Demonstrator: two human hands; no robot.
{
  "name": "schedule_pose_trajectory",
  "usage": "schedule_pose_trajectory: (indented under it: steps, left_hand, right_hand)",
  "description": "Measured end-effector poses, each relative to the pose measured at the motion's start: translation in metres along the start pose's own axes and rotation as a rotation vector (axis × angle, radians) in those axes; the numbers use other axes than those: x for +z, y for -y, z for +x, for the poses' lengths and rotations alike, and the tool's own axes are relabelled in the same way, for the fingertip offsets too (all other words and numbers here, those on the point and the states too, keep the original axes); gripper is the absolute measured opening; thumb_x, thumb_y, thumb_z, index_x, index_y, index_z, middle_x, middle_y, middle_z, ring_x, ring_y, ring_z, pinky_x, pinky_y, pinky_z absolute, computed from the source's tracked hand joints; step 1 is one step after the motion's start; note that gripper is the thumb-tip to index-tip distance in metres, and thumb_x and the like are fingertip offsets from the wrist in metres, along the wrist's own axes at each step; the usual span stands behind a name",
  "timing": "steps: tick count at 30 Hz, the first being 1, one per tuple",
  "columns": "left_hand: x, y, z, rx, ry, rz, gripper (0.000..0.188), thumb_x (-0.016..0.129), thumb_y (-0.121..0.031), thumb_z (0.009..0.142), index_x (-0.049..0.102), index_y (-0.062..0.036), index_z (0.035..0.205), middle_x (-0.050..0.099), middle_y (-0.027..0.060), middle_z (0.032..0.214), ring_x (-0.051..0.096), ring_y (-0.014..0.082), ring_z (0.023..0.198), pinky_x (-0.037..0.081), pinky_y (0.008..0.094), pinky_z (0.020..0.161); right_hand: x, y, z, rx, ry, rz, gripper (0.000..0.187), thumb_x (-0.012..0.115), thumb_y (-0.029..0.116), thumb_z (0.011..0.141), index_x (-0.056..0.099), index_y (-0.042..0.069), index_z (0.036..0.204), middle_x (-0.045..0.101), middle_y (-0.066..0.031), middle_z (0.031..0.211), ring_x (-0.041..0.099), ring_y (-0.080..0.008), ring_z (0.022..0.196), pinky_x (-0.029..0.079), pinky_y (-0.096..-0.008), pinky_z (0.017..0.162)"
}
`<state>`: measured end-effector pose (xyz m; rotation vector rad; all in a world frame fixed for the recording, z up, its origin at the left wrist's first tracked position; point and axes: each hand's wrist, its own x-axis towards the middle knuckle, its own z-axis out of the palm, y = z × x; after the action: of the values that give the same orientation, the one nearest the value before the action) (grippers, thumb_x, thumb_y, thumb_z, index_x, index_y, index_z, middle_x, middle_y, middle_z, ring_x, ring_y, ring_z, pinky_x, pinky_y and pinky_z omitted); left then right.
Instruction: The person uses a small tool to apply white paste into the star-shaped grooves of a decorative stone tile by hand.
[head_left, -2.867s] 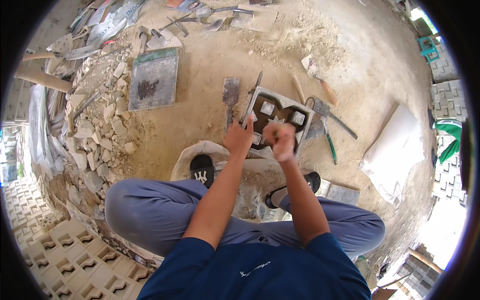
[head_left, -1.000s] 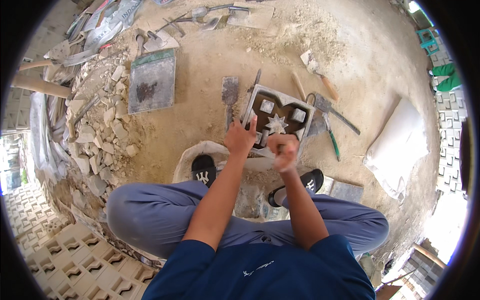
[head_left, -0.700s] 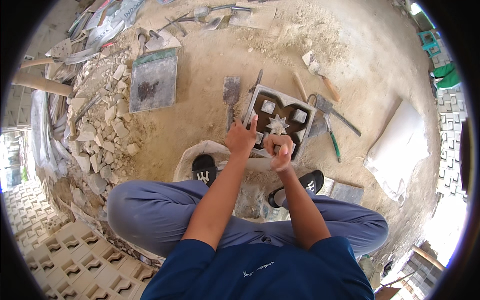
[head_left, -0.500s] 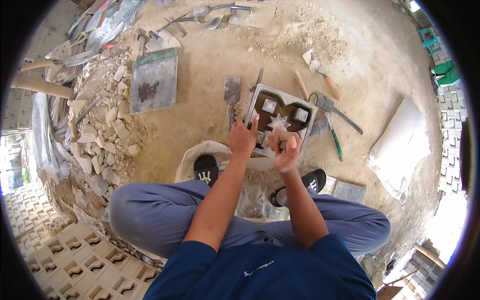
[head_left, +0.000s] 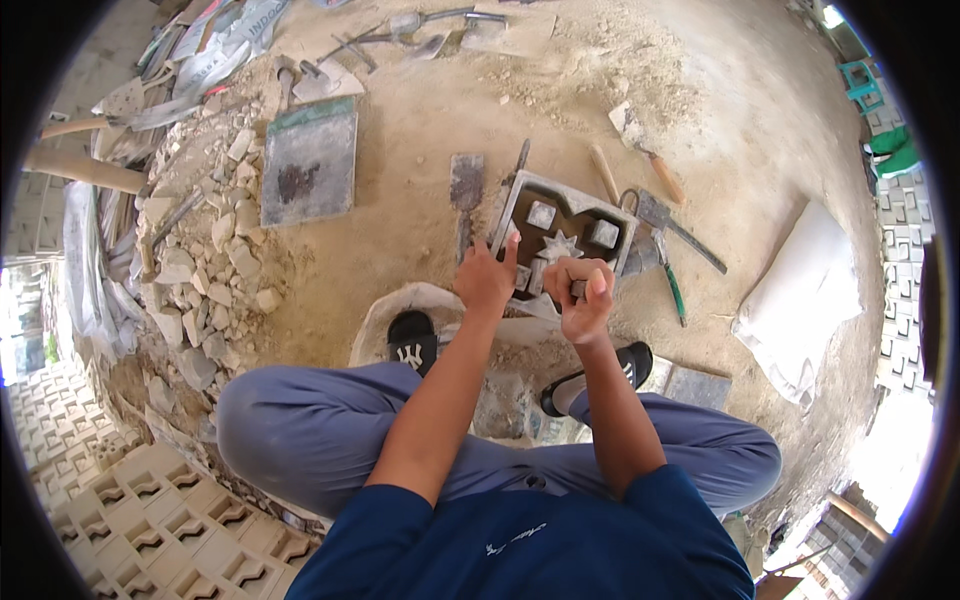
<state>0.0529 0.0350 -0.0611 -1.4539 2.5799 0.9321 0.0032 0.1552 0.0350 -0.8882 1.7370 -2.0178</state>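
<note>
In front of me lies a square grey mould with raised grey blocks and an eight-pointed star inside its brown recess. My left hand rests at its near left edge, thumb and index finger stretched apart. My right hand is closed in a fist over the mould's near right part. A short grey end shows in that fist, but the rest of the held thing is hidden. Left of the mould lies a flat trowel. To its right are a dark flat-headed tool and a green-handled tool.
Broken stone rubble is heaped at the left, beside a square slab. A wooden-handled trowel lies beyond the mould to the right. A white sack lies at far right. My sandalled feet stand just below the mould.
My right fist has shifted slightly to the right over the mould, still closed. My left hand keeps its place at the mould's left edge.
</note>
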Motion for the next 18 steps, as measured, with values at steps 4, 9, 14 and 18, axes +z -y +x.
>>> schedule_pose_trajectory:
  steps: [4,9,14,18]
  left_hand:
    - [0.004,-0.007,-0.002,-0.003,0.011,0.013,0.082,0.038,-0.078,0.094,0.063,-0.0039,0.119,0.068,0.0204,0.114,0.069,0.0400,0.104,0.055,0.0525,0.085]
    - [0.002,0.000,0.000,-0.015,0.031,0.027,0.082,0.039,-0.079,0.093,0.065,-0.0048,0.118,0.069,0.0200,0.112,0.069,0.0403,0.104,0.055,0.0513,0.085]
    - [0.001,-0.002,-0.002,-0.027,-0.028,0.034,0.080,0.039,-0.078,0.094,0.065,-0.0055,0.115,0.070,0.0188,0.111,0.070,0.0403,0.099,0.055,0.0524,0.084]
    - [0.002,-0.002,0.000,-0.017,-0.009,0.043,0.079,0.040,-0.077,0.094,0.065,-0.0058,0.115,0.070,0.0186,0.110,0.070,0.0403,0.098,0.056,0.0525,0.084]
  right_hand:
    - [-0.007,-0.012,0.000,-0.005,0.165,-0.171,0.081,0.032,0.073,0.098,0.034,0.005,0.056,0.036,-0.0022,0.052,0.037,-0.0148,0.048,0.022,-0.0311,0.047]
    - [0.002,0.038,0.012,0.024,-0.017,0.088,0.080,0.030,0.076,0.097,0.040,0.006,0.060,0.040,-0.0039,0.056,0.034,-0.0148,0.049,0.025,-0.0321,0.048]
    - [-0.014,0.101,0.010,-0.216,-0.122,0.279,0.082,0.041,0.077,0.095,0.037,0.005,0.056,0.036,-0.0025,0.052,0.031,-0.0138,0.043,0.022,-0.0321,0.044]
    - [-0.037,0.114,0.011,-0.217,-0.056,0.269,0.080,0.048,0.074,0.094,0.037,0.005,0.055,0.031,-0.0016,0.049,0.029,-0.0143,0.042,0.022,-0.0321,0.044]
